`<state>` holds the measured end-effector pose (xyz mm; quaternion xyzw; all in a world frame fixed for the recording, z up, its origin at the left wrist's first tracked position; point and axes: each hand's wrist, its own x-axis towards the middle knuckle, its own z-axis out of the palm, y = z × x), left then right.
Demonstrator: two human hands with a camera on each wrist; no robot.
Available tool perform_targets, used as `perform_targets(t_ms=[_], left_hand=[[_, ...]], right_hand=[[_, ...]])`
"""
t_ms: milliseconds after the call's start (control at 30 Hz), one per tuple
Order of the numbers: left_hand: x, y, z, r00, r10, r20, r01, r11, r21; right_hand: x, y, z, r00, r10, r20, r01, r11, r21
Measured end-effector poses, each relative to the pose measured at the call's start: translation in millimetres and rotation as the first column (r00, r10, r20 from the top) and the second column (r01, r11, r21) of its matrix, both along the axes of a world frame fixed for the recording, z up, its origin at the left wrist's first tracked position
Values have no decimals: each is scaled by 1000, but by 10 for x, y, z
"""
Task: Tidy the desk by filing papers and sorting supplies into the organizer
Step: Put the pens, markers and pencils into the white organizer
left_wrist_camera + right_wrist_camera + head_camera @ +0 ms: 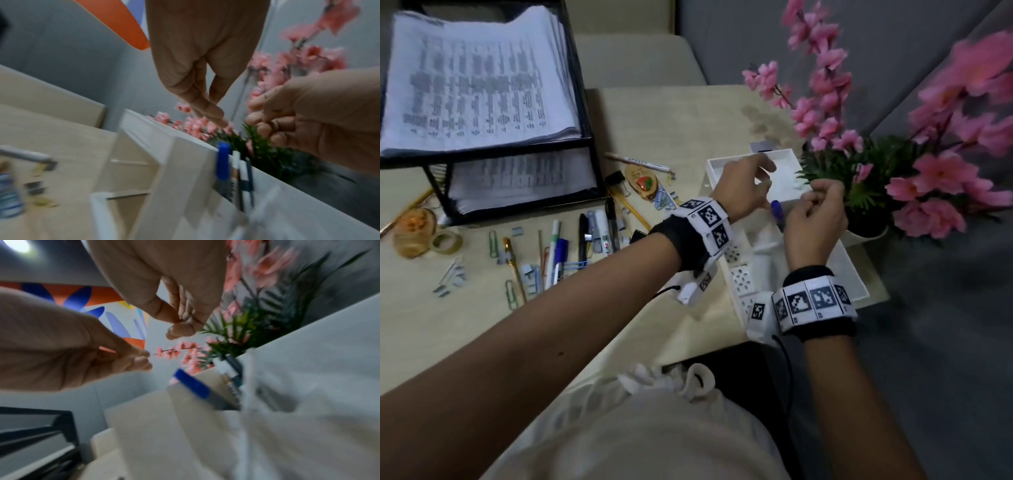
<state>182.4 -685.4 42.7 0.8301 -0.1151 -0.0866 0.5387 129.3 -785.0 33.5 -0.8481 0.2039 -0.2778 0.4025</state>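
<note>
While both hands hover above organizer (787, 192) | left hand (743, 186) fingertips pinched, contents unclear | right hand (815, 219) curled, likewise

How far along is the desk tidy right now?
Done: papers fill the black tray, a few pens stand in the white organizer. In hand: both hands hover over it, contents unclear. Left: pens, clips and tape scattered on the desk.

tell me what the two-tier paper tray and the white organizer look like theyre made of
Paper tray: looks like black-coated metal, judging by its thin dark frame rails and a slatted or mesh side panel; blur leaves it open.
White organizer: looks like matte white plastic, or possibly painted board, with flat, even walls, square edges and no visible grain or shine.
</note>
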Motion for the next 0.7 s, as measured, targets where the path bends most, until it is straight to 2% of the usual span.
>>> perform_targets(t_ms=[67,133,233,300,367,400,467,533,600,633,700], left_hand=[[26,299,-78,990,138,-26,-139,990,-39],[55,605,-209,972,232,-46,-232,973,4],[37,1023,-390,953,288,-90,-283,957,66],[4,1142,-445,963,260,-69,-247,956,157],[-43,1106,-430,982,188,-29,-178,960,215],[-77,1042,-400,991,135,-12,-129,964,234],[-148,863,-356,1000,12,3,-12,963,271],[-231,657,-333,994,-113,-4,109,946,305],[-304,489,-343,985,-171,-2,162,926,341],[-334,427,-353,987,-158,12,143,924,354],[-390,329,-355,991,-118,62,87,925,371]], right_hand=[[82,240,14,999,42,27,-42,999,31],[180,427,0,996,88,34,-89,995,32],[273,599,-117,993,114,-11,-113,991,68],[246,568,-250,985,128,-114,-122,991,59],[132,467,-371,956,161,-245,-177,983,-44],[52,404,-405,947,181,-265,-214,972,-99],[-113,276,-401,963,185,-194,-220,960,-173],[-274,107,-365,982,121,-143,-148,970,-194],[-428,-83,-341,956,65,-287,-118,979,-169],[-500,-178,-345,909,54,-414,-131,979,-159],[-624,-325,-387,761,50,-647,-201,966,-162]])
